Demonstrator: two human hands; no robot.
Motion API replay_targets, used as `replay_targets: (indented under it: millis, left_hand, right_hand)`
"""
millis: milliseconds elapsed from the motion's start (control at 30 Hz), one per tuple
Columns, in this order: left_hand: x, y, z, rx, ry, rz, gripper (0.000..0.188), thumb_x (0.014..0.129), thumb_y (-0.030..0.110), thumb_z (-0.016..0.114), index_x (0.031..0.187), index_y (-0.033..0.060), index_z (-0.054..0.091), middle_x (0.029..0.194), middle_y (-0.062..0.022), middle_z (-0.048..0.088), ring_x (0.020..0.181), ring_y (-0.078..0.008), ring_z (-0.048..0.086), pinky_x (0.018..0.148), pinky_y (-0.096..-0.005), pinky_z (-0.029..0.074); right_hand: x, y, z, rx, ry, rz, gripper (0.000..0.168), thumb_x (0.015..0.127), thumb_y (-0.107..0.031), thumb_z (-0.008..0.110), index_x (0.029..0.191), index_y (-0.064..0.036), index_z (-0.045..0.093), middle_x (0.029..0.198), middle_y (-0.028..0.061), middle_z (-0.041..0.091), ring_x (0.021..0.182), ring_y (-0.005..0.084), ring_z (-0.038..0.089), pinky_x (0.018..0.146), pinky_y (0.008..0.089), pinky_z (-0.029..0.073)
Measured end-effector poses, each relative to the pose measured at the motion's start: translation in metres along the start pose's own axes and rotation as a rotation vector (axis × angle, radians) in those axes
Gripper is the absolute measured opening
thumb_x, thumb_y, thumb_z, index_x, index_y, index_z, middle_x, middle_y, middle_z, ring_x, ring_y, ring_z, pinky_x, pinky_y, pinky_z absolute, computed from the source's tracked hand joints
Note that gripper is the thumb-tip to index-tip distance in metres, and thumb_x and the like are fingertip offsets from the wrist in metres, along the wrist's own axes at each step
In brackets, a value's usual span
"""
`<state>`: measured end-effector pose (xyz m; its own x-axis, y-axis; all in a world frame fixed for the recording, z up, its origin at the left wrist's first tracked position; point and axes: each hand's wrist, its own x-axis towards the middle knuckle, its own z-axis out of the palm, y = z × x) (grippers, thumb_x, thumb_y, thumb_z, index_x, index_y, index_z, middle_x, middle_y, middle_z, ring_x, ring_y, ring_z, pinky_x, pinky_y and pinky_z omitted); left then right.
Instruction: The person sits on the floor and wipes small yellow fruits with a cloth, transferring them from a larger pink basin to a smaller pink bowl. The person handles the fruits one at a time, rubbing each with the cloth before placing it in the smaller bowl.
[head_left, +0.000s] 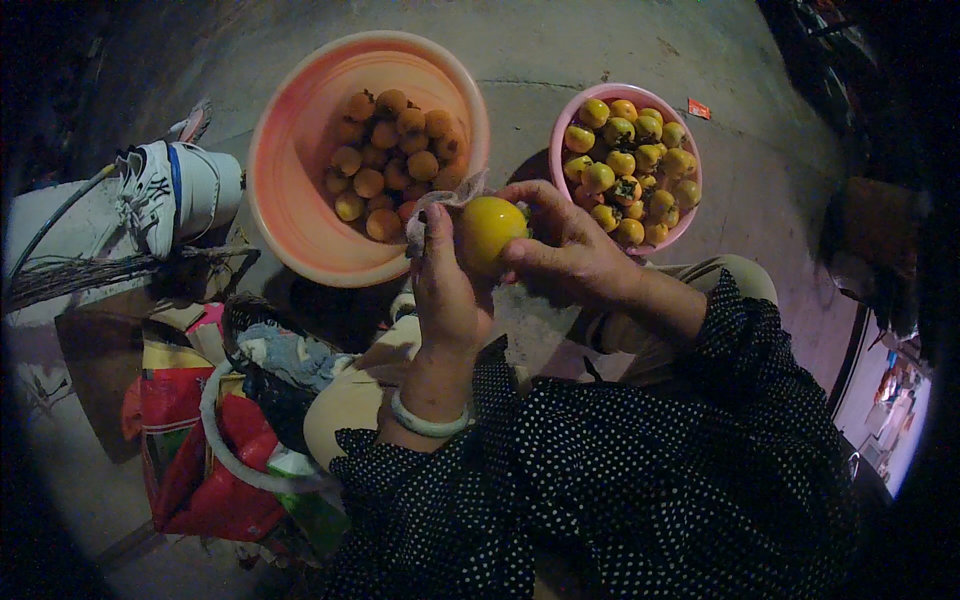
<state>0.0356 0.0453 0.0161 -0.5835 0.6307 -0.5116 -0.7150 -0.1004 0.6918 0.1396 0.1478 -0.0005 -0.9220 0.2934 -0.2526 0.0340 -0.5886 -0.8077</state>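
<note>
Between my two hands is a glossy yellow persimmon. My right hand grips its right side with thumb and fingers. My left hand, with a pale bangle at the wrist, holds a thin whitish cloth against the fruit's left side; its fingers are mostly hidden. Beyond my left hand, a large orange plastic basin holds a heap of duller orange persimmons. A smaller pink basin beyond my right hand is filled with yellow-green and orange persimmons.
At the left, white sneakers lie against a white bucket, near a bundle of thin twigs. A red and green bag and a curved pale hose or handle are at lower left. A small red wrapper lies on the floor.
</note>
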Motion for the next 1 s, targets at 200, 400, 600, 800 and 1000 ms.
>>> replay_targets:
  millis: [200, 400, 600, 800, 1000]
  left_hand:
    - [0.004, 0.002, -0.005, 0.001, -0.011, 0.012, 0.046, 0.098, 0.046, 0.039, 0.124, 0.0085, 0.047, 0.114, -0.0058, 0.057, 0.100, -0.0185, 0.059, 0.083, -0.0328, 0.051]
    - [0.007, 0.002, -0.008, -0.001, -0.070, -0.020, 0.040, 0.099, 0.040, 0.037, 0.122, 0.0087, 0.047, 0.116, -0.0062, 0.057, 0.102, -0.0186, 0.059, 0.086, -0.0342, 0.050]
    - [0.001, 0.001, -0.005, -0.012, -0.147, -0.084, 0.038, 0.100, 0.036, 0.038, 0.124, 0.0082, 0.047, 0.121, -0.0075, 0.056, 0.109, -0.0208, 0.056, 0.092, -0.0377, 0.047]
    - [0.000, -0.010, 0.000, -0.010, -0.084, -0.035, 0.038, 0.100, 0.032, 0.040, 0.129, 0.0077, 0.046, 0.125, -0.0073, 0.054, 0.112, -0.0217, 0.055, 0.098, -0.0388, 0.045]
    - [0.004, -0.010, -0.007, -0.097, -0.073, -0.040, 0.037, 0.099, 0.031, 0.043, 0.128, 0.0089, 0.046, 0.124, -0.0072, 0.054, 0.112, -0.0227, 0.055, 0.098, -0.0394, 0.045]
  right_hand:
    - [0.005, -0.033, -0.011, -1.043, -0.080, -0.205, 0.070, 0.075, -0.039, 0.075, 0.127, -0.004, 0.045, 0.111, 0.0191, 0.055, 0.099, 0.0340, 0.058, 0.084, 0.0409, 0.049]
    - [0.005, -0.027, -0.010, -1.258, -0.067, -0.409, 0.069, 0.072, -0.037, 0.076, 0.124, -0.002, 0.048, 0.106, 0.0179, 0.054, 0.098, 0.0358, 0.056, 0.084, 0.0409, 0.047]
    - [0.002, -0.022, -0.011, -1.317, -0.039, -0.426, 0.068, 0.066, -0.032, 0.081, 0.116, 0.001, 0.049, 0.106, 0.0180, 0.054, 0.099, 0.0358, 0.056, 0.081, 0.0397, 0.049]
    - [0.009, -0.005, -0.019, -1.336, 0.096, -0.604, 0.070, 0.063, -0.024, 0.082, 0.117, -0.002, 0.043, 0.101, 0.0184, 0.055, 0.092, 0.0374, 0.058, 0.078, 0.0420, 0.050]
    - [0.007, -0.012, -0.009, -1.214, 0.093, -0.441, 0.074, 0.064, -0.018, 0.082, 0.123, -0.002, 0.039, 0.104, 0.0190, 0.057, 0.095, 0.0372, 0.059, 0.081, 0.0405, 0.050]
